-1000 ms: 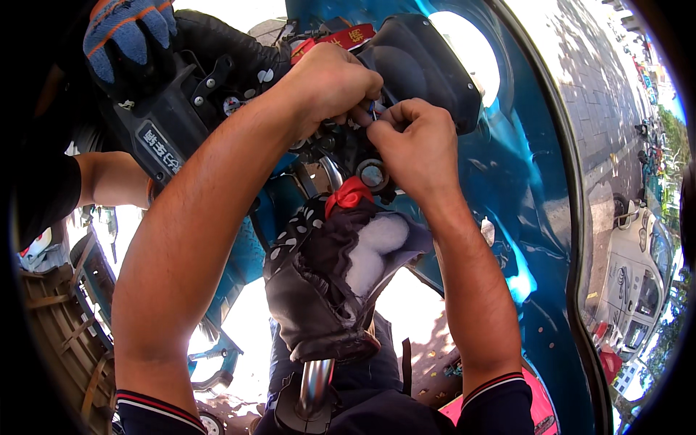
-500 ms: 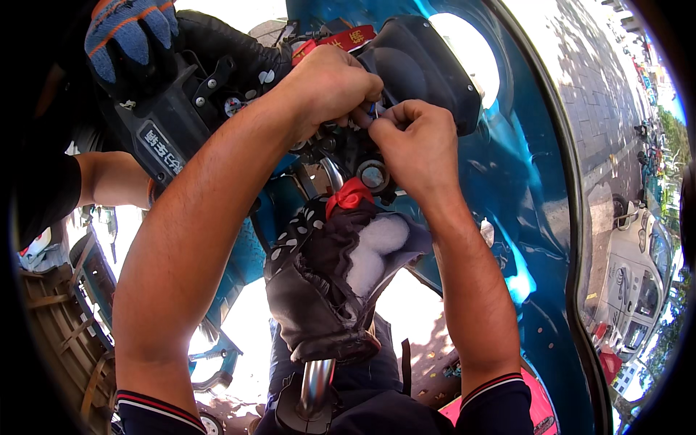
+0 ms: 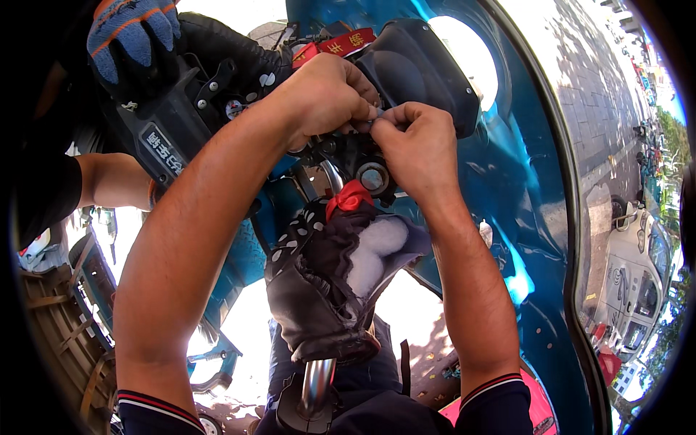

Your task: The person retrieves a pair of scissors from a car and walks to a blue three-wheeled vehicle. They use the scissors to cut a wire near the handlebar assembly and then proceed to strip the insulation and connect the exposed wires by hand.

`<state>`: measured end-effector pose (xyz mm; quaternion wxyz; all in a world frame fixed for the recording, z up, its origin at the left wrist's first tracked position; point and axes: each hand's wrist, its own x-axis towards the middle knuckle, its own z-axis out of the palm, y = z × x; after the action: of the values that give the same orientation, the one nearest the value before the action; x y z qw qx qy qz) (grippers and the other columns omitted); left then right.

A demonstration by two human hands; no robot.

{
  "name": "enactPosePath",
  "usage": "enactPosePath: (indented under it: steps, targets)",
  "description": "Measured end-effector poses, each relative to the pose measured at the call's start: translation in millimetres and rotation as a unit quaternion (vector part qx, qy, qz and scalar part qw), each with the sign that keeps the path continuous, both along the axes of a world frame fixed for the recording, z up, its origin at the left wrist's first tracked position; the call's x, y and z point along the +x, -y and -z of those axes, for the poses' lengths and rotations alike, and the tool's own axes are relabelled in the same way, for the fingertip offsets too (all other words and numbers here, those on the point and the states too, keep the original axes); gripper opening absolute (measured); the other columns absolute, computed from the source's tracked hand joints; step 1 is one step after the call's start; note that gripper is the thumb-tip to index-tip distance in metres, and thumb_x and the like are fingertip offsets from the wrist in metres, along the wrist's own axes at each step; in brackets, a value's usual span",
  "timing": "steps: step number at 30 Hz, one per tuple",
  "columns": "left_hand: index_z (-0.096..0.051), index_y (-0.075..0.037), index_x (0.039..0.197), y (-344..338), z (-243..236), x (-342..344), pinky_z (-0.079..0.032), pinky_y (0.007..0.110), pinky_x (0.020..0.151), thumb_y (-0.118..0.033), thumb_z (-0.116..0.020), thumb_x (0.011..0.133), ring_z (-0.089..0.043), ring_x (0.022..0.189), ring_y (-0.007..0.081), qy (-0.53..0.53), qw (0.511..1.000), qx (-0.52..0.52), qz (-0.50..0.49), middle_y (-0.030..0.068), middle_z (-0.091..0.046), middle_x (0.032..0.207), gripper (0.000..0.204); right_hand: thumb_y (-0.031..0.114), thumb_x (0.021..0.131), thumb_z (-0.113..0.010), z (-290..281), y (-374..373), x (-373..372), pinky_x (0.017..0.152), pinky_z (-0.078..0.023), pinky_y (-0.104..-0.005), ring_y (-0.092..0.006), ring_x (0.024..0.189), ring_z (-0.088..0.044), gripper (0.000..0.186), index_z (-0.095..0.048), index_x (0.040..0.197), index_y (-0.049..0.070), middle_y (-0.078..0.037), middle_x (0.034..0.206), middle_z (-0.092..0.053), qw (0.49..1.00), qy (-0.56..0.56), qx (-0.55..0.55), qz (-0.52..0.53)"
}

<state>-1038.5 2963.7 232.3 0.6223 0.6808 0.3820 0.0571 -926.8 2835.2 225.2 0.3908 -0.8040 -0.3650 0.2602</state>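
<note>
My left hand (image 3: 330, 90) and my right hand (image 3: 422, 138) meet at the handlebar area of a blue vehicle, both closed with fingertips pinched together. Between them is a tiny bit of thin wire (image 3: 378, 114), mostly hidden by the fingers. Just behind my fingers stands a black plastic housing (image 3: 412, 65). Below them are a round lock-like fitting (image 3: 373, 177) and a chrome handlebar tube (image 3: 333, 175). A red ribbon (image 3: 350, 199) is tied round a dark padded grip cover (image 3: 315, 290), whose torn side shows white fluffy lining.
At upper left, a blue work glove (image 3: 132, 36) lies over a black plastic panel (image 3: 163, 130). Another person's forearm (image 3: 114, 180) reaches in from the left. The blue body panel (image 3: 500, 217) curves along my right, with a dark-edged rim. Beyond it are pavement and a parked silver vehicle (image 3: 638, 275).
My left fingers have shifted slightly and closed over the blue and white wire, which showed more plainly before. My right hand has hardly moved.
</note>
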Motion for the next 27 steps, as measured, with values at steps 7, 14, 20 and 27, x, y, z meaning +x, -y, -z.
enactPosePath:
  steps: [7,14,20,27]
  targets:
    - [-0.073,0.004,0.099,2,0,2,-0.05,0.025,0.057,0.0,-0.073,0.086,-0.07,0.069,0.0136,0.005,1.0,-0.004,-0.004,0.0086,-0.073,0.084,0.014,0.001,0.086,-0.072,9,7,9,0.069,-0.054,-0.0303,-0.0116,0.08,-0.067,0.021,-0.075,0.107,-0.002,-0.009,0.089,-0.071,0.992,0.065,0.097,-0.058]
    - [-0.066,0.007,0.112,4,4,0,-0.051,0.025,0.059,0.001,-0.071,0.086,-0.071,0.071,0.014,0.022,1.0,0.014,-0.006,0.0088,-0.073,0.085,0.027,-0.003,0.088,-0.07,7,5,16,0.077,-0.058,-0.0378,-0.03,0.087,-0.072,0.03,-0.073,0.117,0.004,-0.013,0.104,-0.068,0.941,0.238,0.159,-0.181]
    - [-0.059,0.01,0.12,5,12,-2,-0.058,0.029,0.068,0.005,-0.068,0.087,-0.072,0.077,0.0157,0.066,0.998,0.01,-0.007,0.0112,-0.072,0.091,0.035,-0.002,0.09,-0.069,11,2,15,0.077,-0.057,-0.0369,-0.0307,0.088,-0.072,0.022,-0.074,0.111,-0.001,-0.015,0.102,-0.069,0.952,0.202,0.156,-0.171]
    - [-0.06,0.01,0.118,9,16,-3,-0.06,0.031,0.073,0.005,-0.067,0.089,-0.072,0.081,0.0174,0.079,0.995,0.056,-0.016,0.0136,-0.071,0.093,0.031,0.003,0.095,-0.066,6,-2,5,0.071,-0.053,-0.0282,-0.015,0.081,-0.067,0.025,-0.073,0.115,-0.009,-0.008,0.099,-0.071,0.974,-0.211,0.083,-0.023]
